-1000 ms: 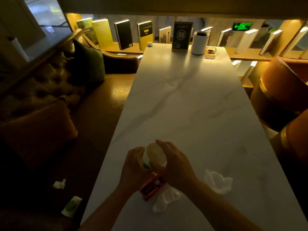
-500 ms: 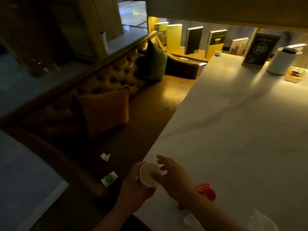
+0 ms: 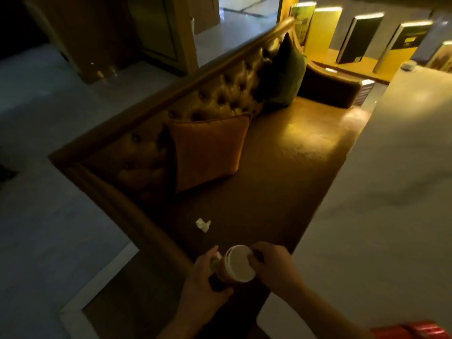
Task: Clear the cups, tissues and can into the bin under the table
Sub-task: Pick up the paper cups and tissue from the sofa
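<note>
Both hands on cup, over sofa seat.

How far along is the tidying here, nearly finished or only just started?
Early, by the look of it. Nothing shows as binned yet, and no bin is in view. In hand: a paper cup, held by the left hand with the right hand at its rim, off the table edge above the sofa. Left: a crumpled tissue on the sofa seat and a red can on the table.
</note>
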`<state>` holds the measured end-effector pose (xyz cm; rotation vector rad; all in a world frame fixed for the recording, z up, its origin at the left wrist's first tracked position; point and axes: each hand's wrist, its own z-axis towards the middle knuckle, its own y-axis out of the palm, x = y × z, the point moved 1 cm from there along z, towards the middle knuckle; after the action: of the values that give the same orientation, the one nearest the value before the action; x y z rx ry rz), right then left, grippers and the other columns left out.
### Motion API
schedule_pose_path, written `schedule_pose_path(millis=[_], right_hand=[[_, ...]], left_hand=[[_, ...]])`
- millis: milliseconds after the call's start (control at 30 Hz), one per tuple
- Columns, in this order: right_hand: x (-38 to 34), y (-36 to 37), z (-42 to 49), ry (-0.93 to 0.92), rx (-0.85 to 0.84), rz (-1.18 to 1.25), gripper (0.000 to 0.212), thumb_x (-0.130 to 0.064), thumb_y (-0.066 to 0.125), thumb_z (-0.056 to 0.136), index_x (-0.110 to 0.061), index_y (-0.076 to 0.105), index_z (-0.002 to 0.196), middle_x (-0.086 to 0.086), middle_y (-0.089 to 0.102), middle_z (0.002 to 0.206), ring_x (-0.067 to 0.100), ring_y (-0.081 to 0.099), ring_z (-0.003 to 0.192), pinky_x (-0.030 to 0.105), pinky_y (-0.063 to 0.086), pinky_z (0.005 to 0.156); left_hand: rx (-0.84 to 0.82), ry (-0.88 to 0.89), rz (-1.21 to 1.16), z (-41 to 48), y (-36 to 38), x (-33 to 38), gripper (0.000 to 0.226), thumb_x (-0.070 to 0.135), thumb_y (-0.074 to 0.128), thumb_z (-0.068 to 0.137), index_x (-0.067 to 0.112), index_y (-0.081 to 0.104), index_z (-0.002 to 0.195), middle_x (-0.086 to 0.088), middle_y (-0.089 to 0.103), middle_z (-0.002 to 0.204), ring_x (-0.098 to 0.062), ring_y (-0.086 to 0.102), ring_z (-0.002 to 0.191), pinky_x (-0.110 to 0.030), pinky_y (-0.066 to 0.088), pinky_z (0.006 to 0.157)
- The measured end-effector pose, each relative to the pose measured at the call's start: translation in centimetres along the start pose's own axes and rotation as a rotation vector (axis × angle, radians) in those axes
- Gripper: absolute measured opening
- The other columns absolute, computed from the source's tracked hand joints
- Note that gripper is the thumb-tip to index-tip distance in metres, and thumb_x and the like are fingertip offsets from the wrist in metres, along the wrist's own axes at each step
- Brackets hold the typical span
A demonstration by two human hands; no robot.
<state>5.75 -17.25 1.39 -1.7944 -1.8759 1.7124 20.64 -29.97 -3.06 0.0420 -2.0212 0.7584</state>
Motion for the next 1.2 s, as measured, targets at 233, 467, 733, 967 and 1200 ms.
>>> schedule_pose_path(millis=[233,467,733,967,1200], right_hand=[[-0.6,2.5,6.8,0.221,0.146,0.033,0.011,-0.027,0.058,0.09,-0.024,0.066,0.097,-0.01,0.064,0.076,0.003,0.06,0.062,0.019,0.046,0.053],[1.2,5.2,11.7,0.277,0.227,0.083,0.011,-0.029,0.06,0.089,-0.026,0.066,0.098,-0.009,0.067,0.08,0.004,0.064,0.061,0.027,0.057,0.058],[3.5,6.2,13.8,0.278,0.209,0.08,0.011,-0.027,0.059,0.09,-0.024,0.065,0.099,-0.008,0.066,0.083,0.003,0.063,0.065,0.02,0.05,0.055],[5.0,6.4,14.4,0.306,0.228,0.079,0.013,-0.029,0.059,0.089,-0.023,0.065,0.098,-0.008,0.065,0.083,0.003,0.059,0.065,0.019,0.041,0.052],[6.0,6.3,14.5,0.339,0.223,0.082,0.016,-0.027,0.06,0.089,-0.02,0.065,0.102,-0.008,0.062,0.082,0.0,0.057,0.064,0.016,0.039,0.05]], left_hand=[[-0.225,-0.022,0.337,12.0,-2.1,-7.8,0.062,0.031,0.066,0.084,0.031,0.039,0.14,0.01,0.043,0.138,-0.007,0.047,0.12,-0.027,0.046,0.094],[-0.468,-0.131,0.686,20.7,4.4,-13.5,0.05,0.03,0.059,0.086,0.019,0.041,0.132,-0.01,0.045,0.134,-0.029,0.048,0.122,-0.041,0.047,0.094],[-0.504,-0.247,0.829,21.4,8.6,-18.5,0.073,0.031,0.068,0.082,0.018,0.029,0.141,-0.013,0.045,0.139,-0.032,0.048,0.125,-0.045,0.046,0.098],[-0.341,-0.559,0.357,23.4,8.1,-17.9,0.078,0.026,0.072,0.081,0.02,0.027,0.144,-0.012,0.048,0.14,-0.031,0.053,0.124,-0.044,0.049,0.096],[-0.192,-0.72,-0.308,24.8,5.3,-15.5,0.078,0.017,0.069,0.083,0.035,0.027,0.146,-0.013,0.037,0.149,-0.035,0.052,0.12,-0.037,0.052,0.066]])
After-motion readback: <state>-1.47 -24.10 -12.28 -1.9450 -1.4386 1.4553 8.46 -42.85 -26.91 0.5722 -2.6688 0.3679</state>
